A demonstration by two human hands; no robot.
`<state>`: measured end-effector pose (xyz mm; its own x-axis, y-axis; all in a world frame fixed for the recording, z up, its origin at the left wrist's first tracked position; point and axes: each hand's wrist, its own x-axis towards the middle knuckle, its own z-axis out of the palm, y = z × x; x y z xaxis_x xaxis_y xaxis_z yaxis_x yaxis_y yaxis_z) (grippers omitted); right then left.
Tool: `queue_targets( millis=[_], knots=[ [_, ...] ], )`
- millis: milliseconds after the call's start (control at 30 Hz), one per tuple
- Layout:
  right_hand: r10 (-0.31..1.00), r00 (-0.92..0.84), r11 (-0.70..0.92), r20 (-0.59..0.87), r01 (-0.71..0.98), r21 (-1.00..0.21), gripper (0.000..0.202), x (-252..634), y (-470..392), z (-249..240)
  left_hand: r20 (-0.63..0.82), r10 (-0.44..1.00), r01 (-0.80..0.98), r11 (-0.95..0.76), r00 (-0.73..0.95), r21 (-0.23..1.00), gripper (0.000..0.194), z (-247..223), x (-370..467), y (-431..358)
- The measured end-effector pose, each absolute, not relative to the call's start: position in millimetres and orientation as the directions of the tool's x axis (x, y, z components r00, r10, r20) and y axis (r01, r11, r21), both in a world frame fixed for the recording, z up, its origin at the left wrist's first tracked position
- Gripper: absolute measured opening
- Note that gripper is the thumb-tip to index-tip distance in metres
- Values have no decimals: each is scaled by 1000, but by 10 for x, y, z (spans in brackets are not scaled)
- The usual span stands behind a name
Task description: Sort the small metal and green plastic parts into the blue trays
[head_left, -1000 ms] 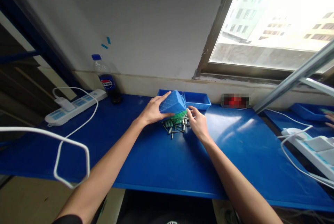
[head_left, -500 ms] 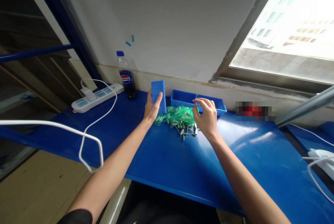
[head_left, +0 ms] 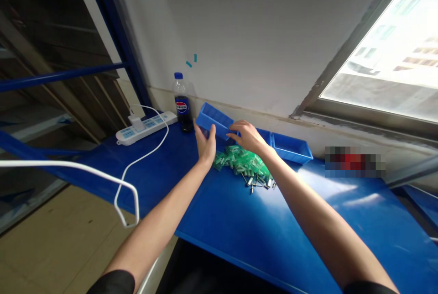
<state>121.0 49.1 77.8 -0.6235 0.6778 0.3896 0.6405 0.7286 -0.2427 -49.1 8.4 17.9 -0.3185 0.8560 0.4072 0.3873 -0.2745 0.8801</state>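
Note:
A small blue plastic bin is held tilted above the back of the table. My left hand is at its left end, fingers along the outer side and thumb against the near wall. At the bin's right end, my right hand grips the edge between thumb and fingers. Just below the hands lies a pile of green plastic sleeves, partly hidden by my right forearm. Small metal parts with thin shafts are scattered at the pile's front edge.
Joined blue bins stand behind my right forearm. A cola bottle and a white power strip are at the back left, with a white cable looping forward. A pixelated red and black item is at the right by the wall.
The bin has turned from upright to tilted sideways. My right hand has moved left from above the pile onto the bin's end. The camera view has shifted slightly.

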Motion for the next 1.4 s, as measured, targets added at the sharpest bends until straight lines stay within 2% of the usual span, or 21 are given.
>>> queue_targets(
  millis=[67,100,200,300,400,533,633,700,767,833,900,967,1067,1167,1300,1400],
  knots=[
    [683,-650,722,333,671,-170,19,1190,617,796,474,739,447,-260,-478,856,83,214,-574,56],
    [686,-661,718,304,683,-136,19,1177,666,792,526,684,507,-258,-505,823,81,229,-610,46],
    [705,-672,699,229,713,-60,18,1132,755,728,639,696,675,-301,-328,674,56,243,-657,34],
    [746,-636,656,199,753,-55,19,1129,764,654,577,812,725,-344,-88,596,45,180,-602,50],
    [752,-601,651,272,742,-161,23,1229,702,652,487,872,756,-348,45,554,47,75,-527,67],
    [730,-470,646,496,712,-277,24,1555,501,732,431,896,771,-346,104,535,56,8,-502,55],
    [762,-257,551,594,740,-387,21,1891,257,748,502,860,781,-375,92,499,57,52,-464,18],
    [771,-36,463,635,716,-522,23,2106,74,706,596,794,774,-448,116,447,49,121,-378,-4],
    [783,153,360,603,680,-639,28,2283,-88,623,663,719,716,-574,209,397,33,211,-234,-13],
    [790,214,332,575,639,-694,34,2414,-209,511,691,649,618,-695,319,367,24,302,-57,-7],
    [808,194,330,557,634,-700,41,2509,-290,389,673,605,523,-771,426,363,21,366,114,11],
    [831,139,330,539,656,-679,49,2598,-353,278,660,593,484,-792,461,373,20,382,238,31],
    [877,33,325,479,695,-642,52,2773,-456,174,686,592,473,-790,424,390,20,309,301,40],
    [909,-140,349,393,772,-531,44,2988,-558,156,722,592,505,-773,359,383,23,188,261,5],
    [960,-178,267,214,809,-525,53,3134,-611,159,704,602,532,-763,377,367,24,102,219,-82],
    [972,-174,233,160,818,-525,55,3083,-600,128,704,599,527,-767,382,367,23,112,253,-143]
  ],
)
